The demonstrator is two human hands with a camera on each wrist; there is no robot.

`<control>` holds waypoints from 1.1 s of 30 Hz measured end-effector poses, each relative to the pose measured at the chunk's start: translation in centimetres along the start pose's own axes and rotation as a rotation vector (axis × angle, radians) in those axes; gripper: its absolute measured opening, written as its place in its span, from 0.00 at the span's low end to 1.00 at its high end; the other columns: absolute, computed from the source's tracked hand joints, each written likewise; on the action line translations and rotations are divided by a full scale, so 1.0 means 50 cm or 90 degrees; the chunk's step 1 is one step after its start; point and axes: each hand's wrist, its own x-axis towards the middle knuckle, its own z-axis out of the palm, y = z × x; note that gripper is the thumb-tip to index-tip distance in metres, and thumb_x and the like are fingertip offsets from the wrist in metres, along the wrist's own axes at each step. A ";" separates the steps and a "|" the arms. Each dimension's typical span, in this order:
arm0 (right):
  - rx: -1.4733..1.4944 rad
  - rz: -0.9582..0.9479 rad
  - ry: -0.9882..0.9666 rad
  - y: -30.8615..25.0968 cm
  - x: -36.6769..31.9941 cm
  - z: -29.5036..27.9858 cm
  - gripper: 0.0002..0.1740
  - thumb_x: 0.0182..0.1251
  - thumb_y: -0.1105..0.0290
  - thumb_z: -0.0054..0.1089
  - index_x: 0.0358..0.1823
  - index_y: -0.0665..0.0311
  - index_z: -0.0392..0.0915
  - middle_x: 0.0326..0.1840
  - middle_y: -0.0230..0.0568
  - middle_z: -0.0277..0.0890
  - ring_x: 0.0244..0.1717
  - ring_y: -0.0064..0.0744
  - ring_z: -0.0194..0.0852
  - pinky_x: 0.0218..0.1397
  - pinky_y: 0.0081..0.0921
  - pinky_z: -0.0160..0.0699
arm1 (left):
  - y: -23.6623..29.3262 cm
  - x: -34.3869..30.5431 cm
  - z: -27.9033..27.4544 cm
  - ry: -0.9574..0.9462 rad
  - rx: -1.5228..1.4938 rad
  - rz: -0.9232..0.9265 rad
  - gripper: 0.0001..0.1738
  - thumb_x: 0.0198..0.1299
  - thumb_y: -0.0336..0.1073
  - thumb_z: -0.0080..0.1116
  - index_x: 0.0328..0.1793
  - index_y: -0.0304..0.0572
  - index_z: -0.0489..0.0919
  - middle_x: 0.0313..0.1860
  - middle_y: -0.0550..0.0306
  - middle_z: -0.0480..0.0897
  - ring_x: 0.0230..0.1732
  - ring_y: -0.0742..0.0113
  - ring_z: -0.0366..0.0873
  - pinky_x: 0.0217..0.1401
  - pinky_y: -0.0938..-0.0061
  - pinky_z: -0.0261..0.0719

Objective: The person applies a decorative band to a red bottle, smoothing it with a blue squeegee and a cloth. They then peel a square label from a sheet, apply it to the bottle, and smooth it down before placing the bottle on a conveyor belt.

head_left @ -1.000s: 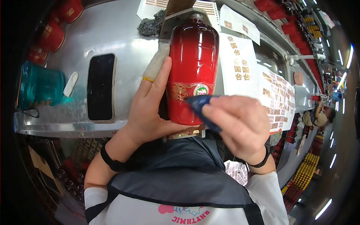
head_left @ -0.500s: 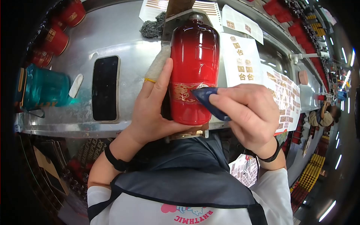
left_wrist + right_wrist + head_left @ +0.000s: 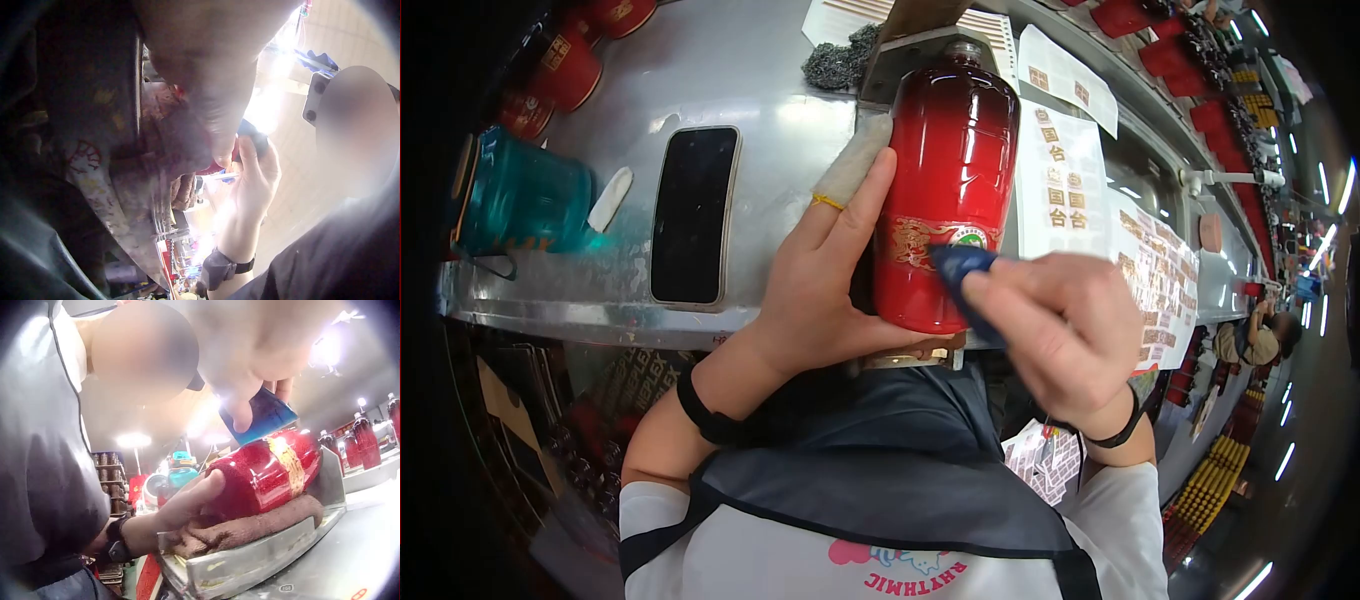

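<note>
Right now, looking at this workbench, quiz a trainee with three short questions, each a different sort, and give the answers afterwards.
1. True or false: the right hand pinches a flat, dark blue tool.
2. What lies directly under the glossy red bottle? A) brown cloth; B) white paper; C) grey steel wool.
3. Fill in: between the see-through teal container and the left hand lies a black-screened ___.

Key: 1 true; 2 A; 3 phone.
</note>
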 end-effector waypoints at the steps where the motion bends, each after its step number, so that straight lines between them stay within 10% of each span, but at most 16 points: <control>1: 0.011 -0.015 -0.005 -0.016 -0.003 0.008 0.23 0.39 0.68 0.65 0.42 0.62 0.88 0.38 0.36 0.81 0.35 0.32 0.78 0.37 0.23 0.77 | -0.003 0.000 -0.001 -0.001 0.008 0.008 0.71 0.33 0.50 0.87 0.83 0.34 0.57 0.76 0.36 0.67 0.73 0.41 0.70 0.72 0.59 0.73; 13: 0.150 0.032 -0.074 -0.059 0.008 -0.005 0.22 0.41 0.71 0.71 0.44 0.61 0.87 0.38 0.33 0.81 0.36 0.30 0.75 0.36 0.26 0.75 | -0.010 -0.005 0.003 0.001 0.018 0.015 0.69 0.35 0.49 0.86 0.83 0.34 0.57 0.76 0.37 0.67 0.71 0.42 0.71 0.72 0.59 0.72; 19: 0.430 0.685 0.163 -0.021 -0.047 0.040 0.12 0.59 0.75 0.75 0.42 0.68 0.82 0.33 0.31 0.81 0.34 0.16 0.75 0.39 0.16 0.75 | -0.008 -0.006 -0.004 -0.076 -0.024 -0.039 0.76 0.31 0.46 0.89 0.84 0.29 0.50 0.75 0.38 0.65 0.74 0.48 0.68 0.76 0.60 0.70; 22: 0.406 0.805 0.140 0.008 -0.118 0.068 0.11 0.62 0.75 0.73 0.43 0.69 0.81 0.35 0.28 0.80 0.35 0.12 0.73 0.39 0.15 0.75 | -0.008 -0.007 -0.003 -0.084 -0.041 -0.043 0.75 0.31 0.43 0.88 0.84 0.29 0.49 0.76 0.39 0.63 0.75 0.50 0.68 0.76 0.60 0.69; 26: 0.465 0.765 0.291 -0.006 -0.110 0.051 0.10 0.64 0.77 0.70 0.45 0.70 0.80 0.36 0.30 0.81 0.36 0.13 0.74 0.40 0.13 0.75 | -0.012 -0.007 0.005 -0.097 -0.096 -0.091 0.77 0.31 0.44 0.86 0.84 0.29 0.47 0.74 0.40 0.64 0.73 0.47 0.67 0.74 0.60 0.69; 33: 0.342 0.459 0.147 -0.026 -0.017 0.035 0.18 0.59 0.77 0.73 0.51 0.67 0.81 0.41 0.35 0.83 0.41 0.20 0.80 0.45 0.19 0.79 | 0.002 -0.006 0.011 -0.072 0.010 -0.047 0.77 0.33 0.42 0.88 0.85 0.32 0.46 0.76 0.38 0.66 0.73 0.51 0.71 0.75 0.61 0.70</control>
